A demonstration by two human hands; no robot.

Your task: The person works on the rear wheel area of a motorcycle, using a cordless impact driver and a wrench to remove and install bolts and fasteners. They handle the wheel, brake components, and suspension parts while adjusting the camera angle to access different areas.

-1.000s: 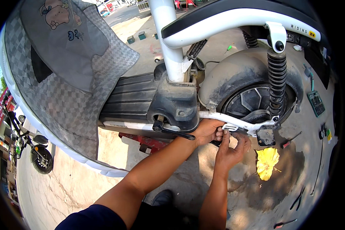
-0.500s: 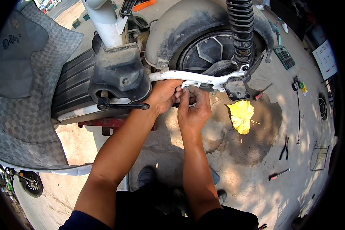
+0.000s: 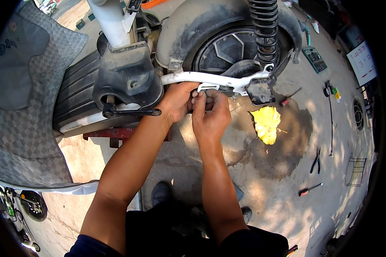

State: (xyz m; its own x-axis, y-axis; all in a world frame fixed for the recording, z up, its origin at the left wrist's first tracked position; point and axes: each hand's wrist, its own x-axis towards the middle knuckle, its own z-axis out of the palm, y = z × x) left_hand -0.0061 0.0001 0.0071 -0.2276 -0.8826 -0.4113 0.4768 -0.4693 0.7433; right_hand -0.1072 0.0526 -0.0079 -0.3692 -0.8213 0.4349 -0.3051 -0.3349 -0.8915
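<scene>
Both my hands meet under the white frame tube (image 3: 218, 79) of an electric scooter, just below a small slotted white bracket (image 3: 208, 87). My left hand (image 3: 179, 101) reaches up against the tube from below, fingers curled in behind it and partly hidden. Close beside it, my right hand (image 3: 213, 110) is closed with thumb and fingertips pinched together at the bracket's lower edge. Whatever is between the fingers is too small or covered to make out. Behind the tube are the rear wheel (image 3: 236, 53) and a black coil-spring shock absorber (image 3: 263, 32).
A black pedal crank (image 3: 133, 113) juts out near my left forearm. A red stand (image 3: 113, 133) sits under the scooter. On the ground to the right lie a yellow leaf (image 3: 266, 124), pliers (image 3: 316, 160), a screwdriver (image 3: 309, 189), another screwdriver (image 3: 291, 97) and a green tool case (image 3: 315, 59).
The whole view has shifted slightly, so the scooter and ground sit a little further left and up. Both hands keep the same place at the bracket, with only slight finger movement.
</scene>
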